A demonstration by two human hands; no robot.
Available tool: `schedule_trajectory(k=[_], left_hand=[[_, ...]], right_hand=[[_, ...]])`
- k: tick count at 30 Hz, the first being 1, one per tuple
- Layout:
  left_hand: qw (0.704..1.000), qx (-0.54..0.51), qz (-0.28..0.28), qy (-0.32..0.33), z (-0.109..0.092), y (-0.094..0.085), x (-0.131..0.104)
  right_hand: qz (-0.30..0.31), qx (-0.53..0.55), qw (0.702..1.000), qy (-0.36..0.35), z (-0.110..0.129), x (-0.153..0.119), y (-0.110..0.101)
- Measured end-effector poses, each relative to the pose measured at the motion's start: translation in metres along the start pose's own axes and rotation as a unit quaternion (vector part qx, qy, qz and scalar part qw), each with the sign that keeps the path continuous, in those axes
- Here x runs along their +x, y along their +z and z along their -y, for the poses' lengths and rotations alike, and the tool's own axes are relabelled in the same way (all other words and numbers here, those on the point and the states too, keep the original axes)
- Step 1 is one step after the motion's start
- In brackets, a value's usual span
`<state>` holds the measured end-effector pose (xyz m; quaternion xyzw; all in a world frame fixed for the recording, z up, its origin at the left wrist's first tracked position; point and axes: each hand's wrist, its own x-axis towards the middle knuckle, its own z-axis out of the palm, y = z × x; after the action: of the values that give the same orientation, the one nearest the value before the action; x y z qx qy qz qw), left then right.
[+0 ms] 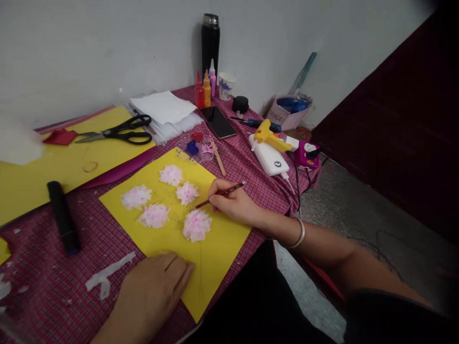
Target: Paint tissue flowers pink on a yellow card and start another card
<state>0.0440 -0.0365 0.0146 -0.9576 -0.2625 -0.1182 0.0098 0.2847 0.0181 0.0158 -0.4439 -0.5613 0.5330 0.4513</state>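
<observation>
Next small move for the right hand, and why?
Probably one short stroke with the pencil, adding to the faint lines among the pink flowers. The right hand has its tip at or just above the yellow paper between them, and the left hand rests on the near edge, seemingly steadying it.

Sheet (225, 241) plain yellow, thin grey lines (201, 260) on it; flowers (155, 216) white blotched with pink; pencil (231, 189) dark red and black, pale end; worktop cloth (260, 193) checked red, blue and white; paint bottles (207, 94) red, orange and pink; paper cup (226, 86) white with purple print; flask (210, 45) black, silvery rim; palette (183, 143) clear with red, blue and pink blobs (192, 147); scissors (108, 133) black-handled, grey blades; folded scrap (60, 137) red; tube (64, 219) black, blue at one end; glue gun (269, 137) yellow; power bank (269, 158) white; small box (304, 160) magenta; bangle (302, 234) silvery; wall (107, 48) off-white; floor (344, 191) speckled grey
</observation>
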Motion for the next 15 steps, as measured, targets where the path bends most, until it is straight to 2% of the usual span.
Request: schedule_trajectory(k=[5, 10, 13, 15], left_hand=[[1.0, -0.02, -0.001, -0.015, 0.0, -0.004, -0.002], [0.997, -0.058, -0.004, -0.043, 0.002, -0.008, 0.001], [0.993, -0.098, -0.013, -0.063, 0.008, -0.012, -0.001], [0.986, -0.129, -0.025, -0.107, 0.012, -0.016, -0.004]], right_hand=[[-0.004, -0.007, 1.0, 0.013, 0.002, -0.002, -0.001], [-0.079, 0.111, 0.991, 0.009, 0.002, 0.001, -0.01], [-0.083, 0.147, 0.986, -0.002, 0.004, -0.002, -0.018], [-0.075, 0.161, 0.984, -0.008, 0.008, -0.009, -0.021]])
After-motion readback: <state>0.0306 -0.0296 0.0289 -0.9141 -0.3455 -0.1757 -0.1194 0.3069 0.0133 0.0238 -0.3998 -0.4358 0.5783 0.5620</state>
